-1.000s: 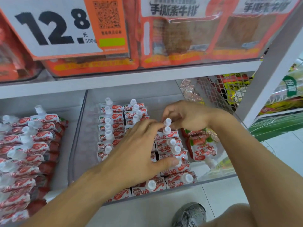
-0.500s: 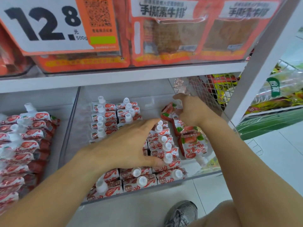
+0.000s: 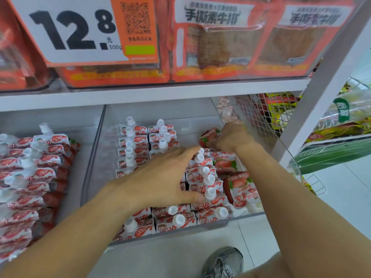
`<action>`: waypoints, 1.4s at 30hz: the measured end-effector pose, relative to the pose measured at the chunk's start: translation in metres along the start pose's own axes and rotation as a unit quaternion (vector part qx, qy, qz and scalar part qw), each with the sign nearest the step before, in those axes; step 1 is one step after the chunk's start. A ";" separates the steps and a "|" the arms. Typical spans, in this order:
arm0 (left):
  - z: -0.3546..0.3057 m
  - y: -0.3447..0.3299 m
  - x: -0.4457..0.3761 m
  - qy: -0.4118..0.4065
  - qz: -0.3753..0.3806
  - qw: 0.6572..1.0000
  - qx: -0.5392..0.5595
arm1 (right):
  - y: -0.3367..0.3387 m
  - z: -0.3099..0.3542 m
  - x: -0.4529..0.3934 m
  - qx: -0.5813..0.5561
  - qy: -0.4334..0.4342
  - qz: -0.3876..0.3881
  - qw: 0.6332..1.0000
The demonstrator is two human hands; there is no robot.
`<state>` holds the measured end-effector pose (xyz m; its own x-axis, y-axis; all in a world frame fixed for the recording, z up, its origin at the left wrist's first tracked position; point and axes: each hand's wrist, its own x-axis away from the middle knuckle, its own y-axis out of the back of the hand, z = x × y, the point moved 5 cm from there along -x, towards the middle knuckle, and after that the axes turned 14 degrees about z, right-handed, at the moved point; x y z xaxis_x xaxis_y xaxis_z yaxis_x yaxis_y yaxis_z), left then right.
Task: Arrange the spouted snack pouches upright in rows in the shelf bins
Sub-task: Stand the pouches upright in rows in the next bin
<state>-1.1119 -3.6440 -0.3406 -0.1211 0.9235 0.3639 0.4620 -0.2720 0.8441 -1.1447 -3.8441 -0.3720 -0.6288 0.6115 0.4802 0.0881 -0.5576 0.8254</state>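
Left hand (image 3: 160,177) lies flat, bracing the standing rows in the clear bin (image 3: 94,157), while right hand (image 3: 230,138) pinches a loose pouch (image 3: 208,135) at the back, probably next stood upright into line.

Two hands, left (image 3: 160,177) and right (image 3: 232,137), work among spouted pouches (image 3: 138,141) standing in three rows in one clear bin (image 3: 94,157); a second bin (image 3: 12,125) at left holds more, too many overlapping to count. One price sign (image 3: 76,31) hangs above. One shoe (image 3: 222,261) shows below.
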 end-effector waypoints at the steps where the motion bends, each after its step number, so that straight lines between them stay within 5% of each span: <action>1: 0.000 0.000 0.001 0.000 0.000 1.000 0.003 | 0.000 -0.001 0.002 -0.008 -0.001 0.001 1.000; 9: 0.002 -0.001 -0.001 -0.003 -0.017 1.000 0.005 | 0.004 0.018 0.005 0.039 0.140 -0.047 0.988; 15: 0.003 0.000 0.000 -0.005 -0.035 0.999 0.003 | 0.019 0.019 0.004 -0.052 0.183 -0.159 0.969; 21: 0.001 0.003 0.011 0.058 -0.137 0.988 -0.043 | -0.003 0.025 0.002 -0.196 0.286 0.041 0.937; 25: 0.005 -0.007 0.025 0.078 -0.146 0.986 -0.014 | -0.011 0.023 -0.002 -0.226 0.262 0.127 0.930; 32: 0.005 -0.010 0.032 0.062 -0.156 0.986 0.019 | -0.018 0.030 0.000 -0.105 0.240 0.174 0.949; 42: 0.002 0.017 0.031 0.055 -0.232 0.971 -0.027 | -0.020 0.029 0.009 -0.141 0.221 0.225 0.938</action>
<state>-1.1059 -3.6189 -0.3163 -0.3993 0.9165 -0.0229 0.2891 0.1496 0.9455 -1.1298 -3.8106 -0.3757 -0.8413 0.0205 0.5402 0.2534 -0.8678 0.4275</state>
